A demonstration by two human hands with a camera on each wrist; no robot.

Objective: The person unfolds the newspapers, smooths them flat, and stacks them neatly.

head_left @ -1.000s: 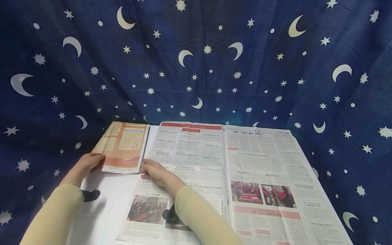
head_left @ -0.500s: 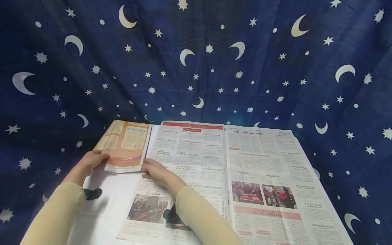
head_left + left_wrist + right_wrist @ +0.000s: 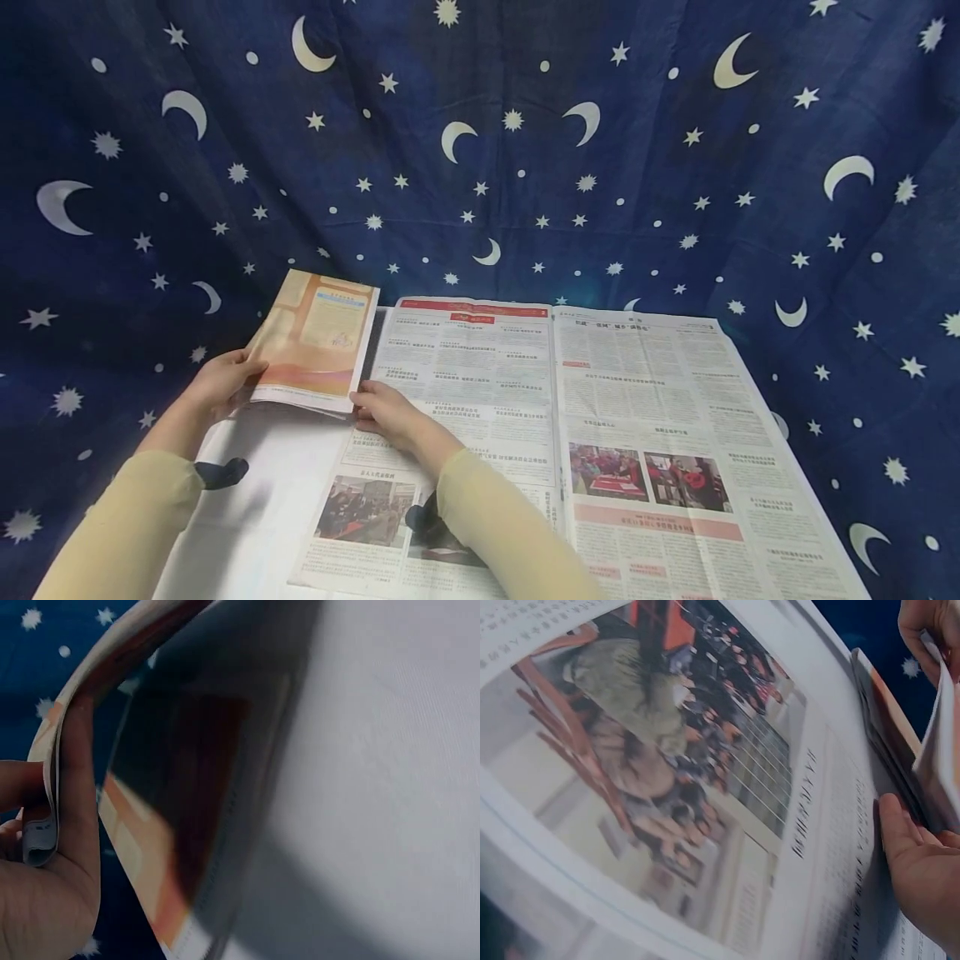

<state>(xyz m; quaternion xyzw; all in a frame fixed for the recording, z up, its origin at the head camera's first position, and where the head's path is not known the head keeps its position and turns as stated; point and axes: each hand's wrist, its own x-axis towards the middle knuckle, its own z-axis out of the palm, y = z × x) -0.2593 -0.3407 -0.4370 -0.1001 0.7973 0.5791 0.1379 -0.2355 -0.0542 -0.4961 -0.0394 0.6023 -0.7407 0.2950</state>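
Observation:
My left hand (image 3: 217,385) grips the lower left edge of an orange paper booklet (image 3: 318,346), thumb on its cover. In the left wrist view, the gripped paper edge bends between the fingers (image 3: 73,795). The booklet is raised and tilted, its far edge overlapping the curtain in the head view. Under it lies a similar orange booklet (image 3: 146,862), partly in shadow. My right hand (image 3: 397,417) pinches the booklet's lower right corner, with the fingers beneath mostly hidden. In the right wrist view, this hand (image 3: 930,885) is right at the edge of the lower booklets (image 3: 885,712).
An opened newspaper (image 3: 630,417) with photos covers the middle and right of the white table (image 3: 247,508). A dark blue curtain (image 3: 480,150) with moons and stars hangs along the back and sides. Dark wrist straps show at both sleeves.
The orange booklet has risen off the one below and shifted slightly right, tilting up. Both hands have moved a little with it. The newspaper stays in place.

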